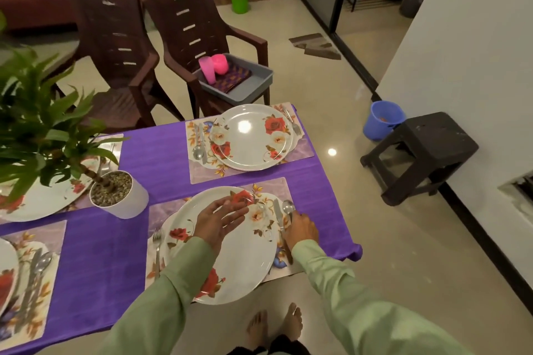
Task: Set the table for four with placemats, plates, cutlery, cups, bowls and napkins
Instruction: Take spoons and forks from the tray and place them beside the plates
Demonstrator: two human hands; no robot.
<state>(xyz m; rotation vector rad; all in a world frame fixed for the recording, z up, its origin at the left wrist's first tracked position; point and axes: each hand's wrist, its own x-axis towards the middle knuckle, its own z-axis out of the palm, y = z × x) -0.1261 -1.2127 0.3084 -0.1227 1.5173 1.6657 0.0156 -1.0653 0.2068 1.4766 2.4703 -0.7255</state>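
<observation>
Table [155, 158] under purple cloth, four floral placemats laid, a plate on each. Near-right setting: plate [248, 262] sits on its placemat [272, 187], overhanging the table's near edge. Fork [157, 245] lies left of this plate; knife [277, 210] and spoon [287, 206] lie side by side to its right.

Left hand [219, 219] flat over the plate's far half, fingers straight and close together, holding nothing; contact with the plate not clear. Right hand [301, 230] on the cutlery, fingers curled down around the spoon's handle, the spoon's bowl showing just beyond the fingertips. Knife runs under the same hand, its brown handle showing by the wrist.

Far-right plate [251, 138] has a spoon and knife to its left and a fork to its right. White plant pot [121, 196] stands mid-table, partly hiding the far-left plate [43, 202].

Grey tray [259, 78] on a brown chair beyond the table holds two pink cups [207, 69] and folded purple cloth [233, 78].
</observation>
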